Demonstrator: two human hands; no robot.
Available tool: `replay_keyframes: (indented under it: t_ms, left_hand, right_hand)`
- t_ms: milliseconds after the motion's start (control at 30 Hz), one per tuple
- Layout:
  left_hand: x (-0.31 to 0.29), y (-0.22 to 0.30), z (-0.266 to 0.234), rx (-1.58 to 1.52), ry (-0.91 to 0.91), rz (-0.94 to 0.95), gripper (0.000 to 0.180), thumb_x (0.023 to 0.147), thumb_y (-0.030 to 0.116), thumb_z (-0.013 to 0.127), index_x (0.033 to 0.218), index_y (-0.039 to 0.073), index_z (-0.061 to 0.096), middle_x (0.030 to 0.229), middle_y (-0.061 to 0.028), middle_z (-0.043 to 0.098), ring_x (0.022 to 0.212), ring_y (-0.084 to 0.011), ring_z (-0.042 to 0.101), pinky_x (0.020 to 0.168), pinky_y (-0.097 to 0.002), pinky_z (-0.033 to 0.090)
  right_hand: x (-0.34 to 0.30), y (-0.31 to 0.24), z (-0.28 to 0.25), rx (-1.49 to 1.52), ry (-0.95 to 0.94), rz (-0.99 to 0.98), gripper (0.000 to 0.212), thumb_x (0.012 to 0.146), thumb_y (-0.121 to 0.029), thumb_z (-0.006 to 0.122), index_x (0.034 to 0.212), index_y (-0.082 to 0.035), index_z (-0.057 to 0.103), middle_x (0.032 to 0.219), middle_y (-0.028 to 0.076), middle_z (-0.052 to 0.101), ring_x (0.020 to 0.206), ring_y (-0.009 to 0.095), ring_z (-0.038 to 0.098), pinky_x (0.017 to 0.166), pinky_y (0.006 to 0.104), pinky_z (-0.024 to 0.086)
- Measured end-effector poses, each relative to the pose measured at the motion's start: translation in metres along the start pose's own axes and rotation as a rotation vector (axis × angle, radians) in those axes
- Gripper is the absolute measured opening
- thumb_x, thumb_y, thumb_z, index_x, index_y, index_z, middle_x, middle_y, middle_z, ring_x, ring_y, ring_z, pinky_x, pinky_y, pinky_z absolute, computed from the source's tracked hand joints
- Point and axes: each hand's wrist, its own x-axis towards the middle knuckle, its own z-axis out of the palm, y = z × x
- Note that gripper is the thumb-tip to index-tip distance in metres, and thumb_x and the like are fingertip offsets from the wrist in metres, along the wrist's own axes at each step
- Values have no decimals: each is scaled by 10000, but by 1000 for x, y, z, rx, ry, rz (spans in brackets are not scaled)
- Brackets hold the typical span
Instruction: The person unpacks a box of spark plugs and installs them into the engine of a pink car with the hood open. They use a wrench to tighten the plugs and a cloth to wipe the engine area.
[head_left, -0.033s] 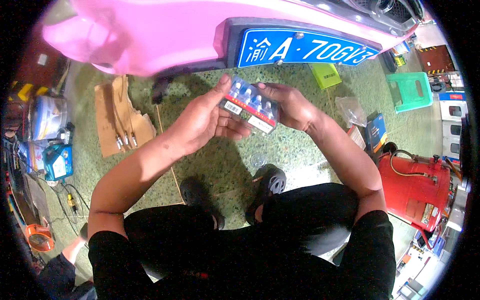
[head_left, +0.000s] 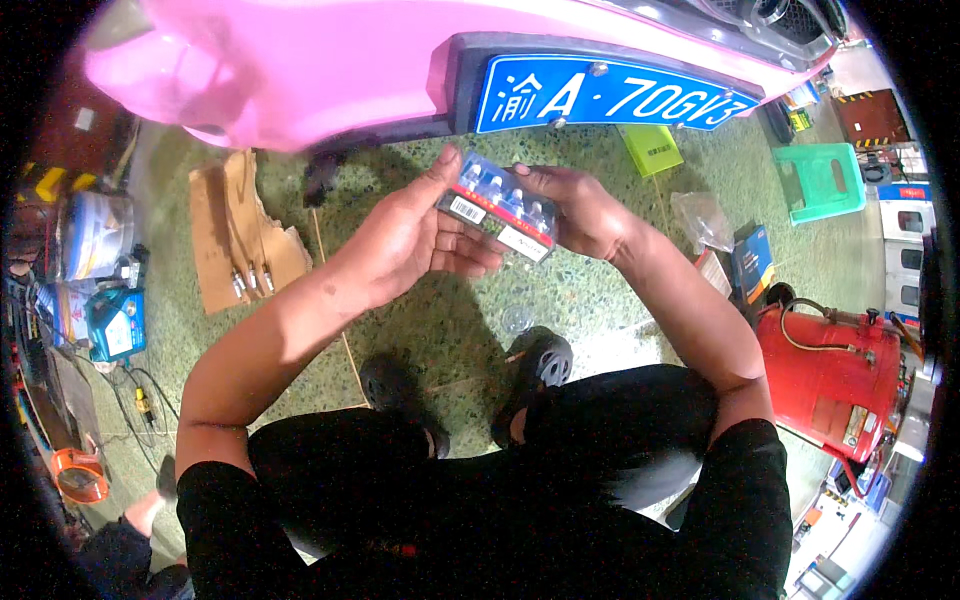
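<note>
Clerk: Landmark?
Checker: One blue number plate (head_left: 615,97), on a pink bumper (head_left: 330,70).
Clerk: Main item?
Checker: One small pack (head_left: 500,213), clear-topped, red-banded, several white-tipped pieces inside; held between both hands, just below the plate's left half.
Clerk: Left hand (head_left: 400,235)?
Checker: Partly curled; thumb at the pack's left end, fingers beneath it.
Clerk: Right hand (head_left: 588,213)?
Checker: Half closed, gripping the pack's right end, thumb near its upper edge.
Clerk: Surroundings?
Checker: Torn cardboard (head_left: 212,245), left of and below the plate, bearing slim leads with metal ends (head_left: 253,278). Lime-green box (head_left: 652,152), just below the plate. Green stool (head_left: 820,183), to its right. Red tank (head_left: 830,375), lower right of it.
</note>
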Motion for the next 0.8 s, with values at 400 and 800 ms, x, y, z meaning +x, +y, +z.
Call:
replay_keyframes:
  t_ms: [400, 800]
  left_hand:
    - [-4, 5, -9, 438, 68, 57, 668, 1028, 653, 438, 1239, 35, 580, 1045, -115, 716, 877, -161, 707, 817, -295, 562]
    - [-1, -15, -3, 660, 203, 679, 557, 1095, 512, 404, 1205, -1, 592, 827, -47, 647, 731, -106, 604, 686, -297, 501]
  right_hand:
    - [-2, 10, -12, 238, -263, 254, 486, 1076, -366, 374, 1335, 6, 550, 863, 1, 546, 583, 59, 411, 457, 199, 328]
    - [0, 29, 14, 140, -630, 411, 610, 1014, -589, 471, 1347, -96, 607, 841, -44, 562, 615, 74, 474, 502, 216, 379]
